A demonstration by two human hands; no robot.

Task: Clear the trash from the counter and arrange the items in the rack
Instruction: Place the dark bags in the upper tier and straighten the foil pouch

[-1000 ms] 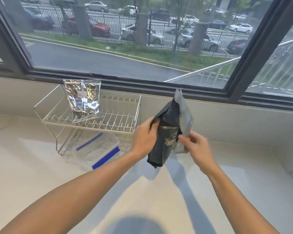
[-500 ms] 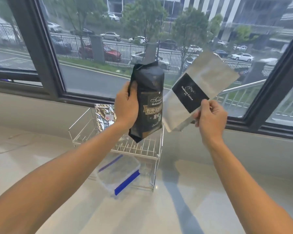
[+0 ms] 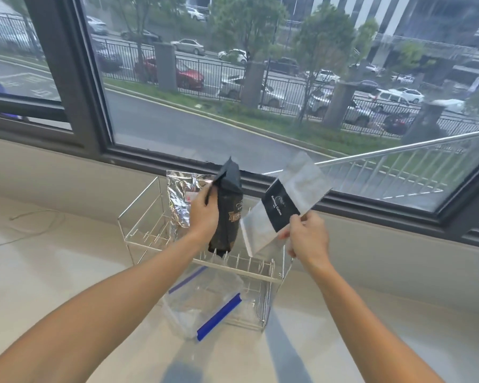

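Note:
My left hand (image 3: 203, 214) grips a black coffee bag (image 3: 227, 217) upright, its bottom at the tines of the white wire rack's (image 3: 138, 239) upper shelf. My right hand (image 3: 306, 239) pinches a flat silver pouch with a black label (image 3: 285, 208), tilted, just right of the black bag and above the rack's right end. A crinkled silver foil bag (image 3: 179, 200) stands on the upper shelf at the back, partly hidden by my left hand.
A clear zip bag with blue strips (image 3: 205, 302) lies on the rack's lower level, sticking out onto the pale counter (image 3: 67, 272). A thin cord (image 3: 33, 217) lies on the counter at left. The window sill runs right behind the rack.
Both hands have come down from in front of the window to the rack's upper shelf, each still holding its bag. The view has tilted down slightly.

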